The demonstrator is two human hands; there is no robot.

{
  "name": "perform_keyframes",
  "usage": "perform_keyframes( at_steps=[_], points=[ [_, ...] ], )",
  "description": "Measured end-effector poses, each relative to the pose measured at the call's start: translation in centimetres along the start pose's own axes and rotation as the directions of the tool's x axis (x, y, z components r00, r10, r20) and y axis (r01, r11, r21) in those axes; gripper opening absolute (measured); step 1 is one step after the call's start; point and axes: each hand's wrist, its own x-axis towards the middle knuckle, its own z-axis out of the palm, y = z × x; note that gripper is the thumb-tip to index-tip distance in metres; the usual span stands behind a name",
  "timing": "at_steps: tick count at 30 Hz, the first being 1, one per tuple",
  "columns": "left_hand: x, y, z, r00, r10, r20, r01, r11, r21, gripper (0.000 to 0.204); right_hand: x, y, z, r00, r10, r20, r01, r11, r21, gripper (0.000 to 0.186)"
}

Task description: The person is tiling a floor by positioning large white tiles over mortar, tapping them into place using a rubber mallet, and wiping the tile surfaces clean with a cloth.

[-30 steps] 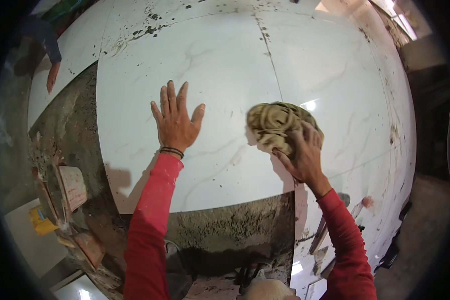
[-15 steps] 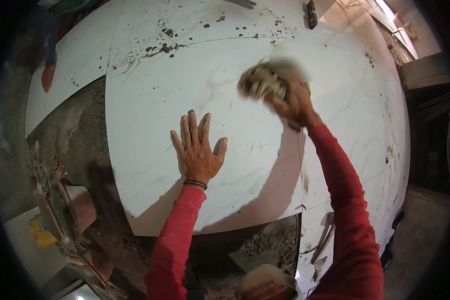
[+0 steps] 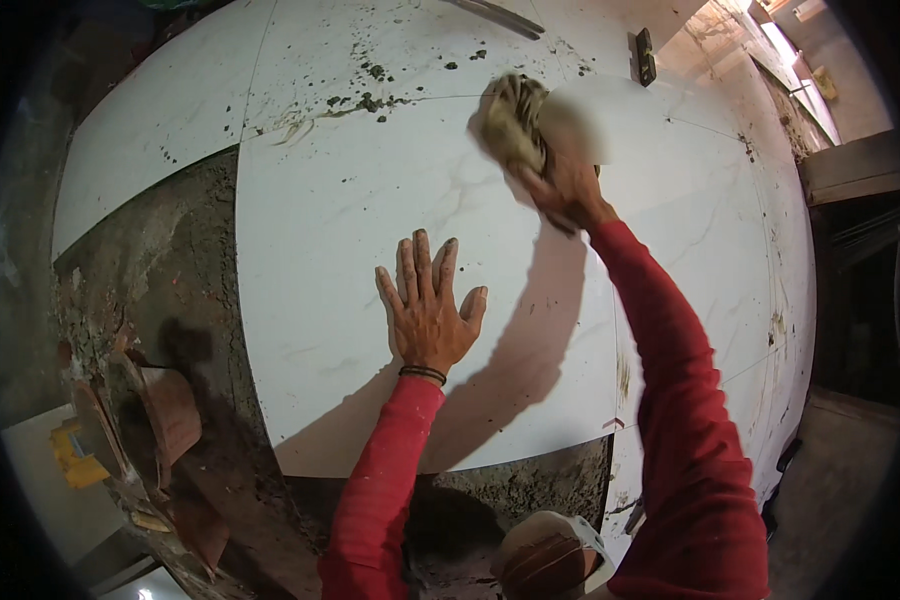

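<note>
My left hand (image 3: 426,312) lies flat, fingers spread, on a large white marble-look floor tile (image 3: 330,250). A dark band sits at its wrist. My right hand (image 3: 568,186) reaches to the tile's far edge and is closed on a wadded, dirty beige rag (image 3: 511,120) pressed to the surface. Both arms wear red sleeves. Specks and smears of grey mortar (image 3: 368,88) dot the joint between this tile and the tile beyond it.
Bare grey mortar bed (image 3: 160,290) lies left of and below the tile. Broken brick pieces and a trowel-like tool (image 3: 165,410) sit at lower left, with a yellow object (image 3: 73,455). More white tiles (image 3: 710,230) stretch right. A small dark tool (image 3: 645,55) lies at top.
My right hand has swept the rag away from me toward the tile's far edge. My left hand stays flat on the tile; the view has shifted forward.
</note>
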Motion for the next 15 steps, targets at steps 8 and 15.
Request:
perform_keyframes(
  at_steps=[8, 15],
  points=[
    [-0.4, -0.5, -0.5, 0.999, -0.039, 0.017, 0.040, 0.998, -0.045, 0.075, 2.9, -4.5, 0.9, 0.985, -0.173, -0.002, 0.173, 0.984, 0.051, 0.070],
    [-0.3, -0.5, 0.6, 0.997, -0.058, -0.058, 0.051, 0.992, -0.114, 0.074, 8.9, -6.2, 9.4, 0.981, 0.172, -0.090, -0.188, 0.960, -0.208, 0.082]
  ],
)
